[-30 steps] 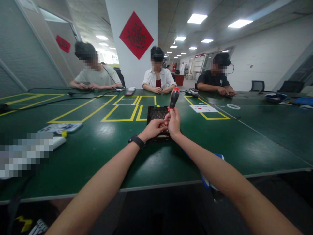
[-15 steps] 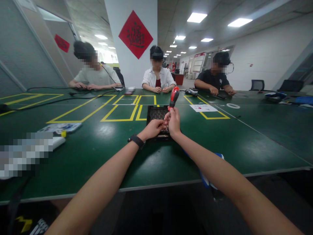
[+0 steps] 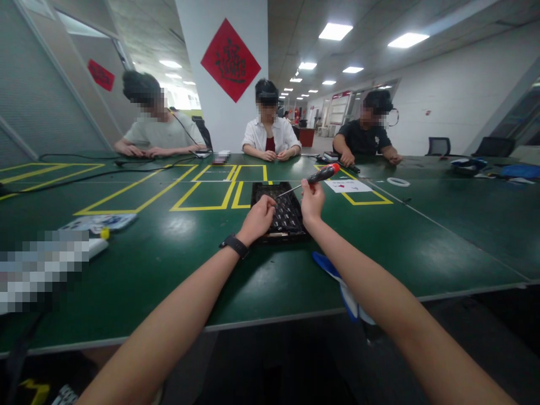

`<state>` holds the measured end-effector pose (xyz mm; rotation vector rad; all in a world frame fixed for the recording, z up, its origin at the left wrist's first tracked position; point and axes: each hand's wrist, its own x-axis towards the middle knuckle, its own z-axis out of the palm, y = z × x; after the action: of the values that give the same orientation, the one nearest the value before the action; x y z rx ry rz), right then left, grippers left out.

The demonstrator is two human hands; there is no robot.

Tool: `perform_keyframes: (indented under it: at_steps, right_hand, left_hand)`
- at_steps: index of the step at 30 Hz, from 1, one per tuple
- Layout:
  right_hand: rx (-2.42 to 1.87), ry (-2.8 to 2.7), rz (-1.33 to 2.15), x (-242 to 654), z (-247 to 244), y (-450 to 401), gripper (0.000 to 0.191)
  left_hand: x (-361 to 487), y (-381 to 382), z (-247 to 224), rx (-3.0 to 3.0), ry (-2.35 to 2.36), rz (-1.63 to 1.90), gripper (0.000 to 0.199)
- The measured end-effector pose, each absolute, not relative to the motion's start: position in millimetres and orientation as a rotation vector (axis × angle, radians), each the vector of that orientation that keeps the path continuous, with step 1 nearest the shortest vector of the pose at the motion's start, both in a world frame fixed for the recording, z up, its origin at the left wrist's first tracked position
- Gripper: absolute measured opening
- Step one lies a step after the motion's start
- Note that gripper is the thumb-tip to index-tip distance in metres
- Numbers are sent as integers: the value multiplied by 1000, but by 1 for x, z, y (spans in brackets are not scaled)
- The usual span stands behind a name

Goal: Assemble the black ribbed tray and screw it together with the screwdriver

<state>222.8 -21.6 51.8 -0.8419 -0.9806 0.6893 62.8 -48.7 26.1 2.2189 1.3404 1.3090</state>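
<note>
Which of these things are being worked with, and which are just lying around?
In use:
screwdriver, in the right hand
black tray, beneath the left hand

Apparently just lying about:
paper
white ring
blue-and-white item

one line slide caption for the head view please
Right hand holding a screwdriver over a black tray on a green table, left hand near the screwdriver's tip.

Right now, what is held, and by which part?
The right hand holds the screwdriver near where handle meets shaft; whether the left hand holds anything cannot be told.
</note>
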Motion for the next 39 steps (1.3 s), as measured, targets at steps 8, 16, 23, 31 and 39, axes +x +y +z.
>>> perform_keyframes:
  at_steps: [8, 16, 23, 31, 39]
  right_hand:
    - [-1025, -922, 736, 231, 31, 7, 12]
    - [-1007, -917, 758, 234, 28, 9, 10]
    - [-964, -915, 852, 232, 28, 9, 13]
    - [-954, -841, 751, 232, 40, -1, 18]
    - [-897, -814, 804, 223, 43, -8, 33]
  left_hand:
    - [63, -53, 26, 2264, 1343, 1226, 12]
    - [63, -51, 25, 2269, 1309, 1214, 11]
    - [63, -52, 27, 2246, 1284, 1207, 11]
    - [63, -51, 27, 2224, 1290, 1185, 11]
    - [63, -52, 27, 2200, 1208, 1160, 25]
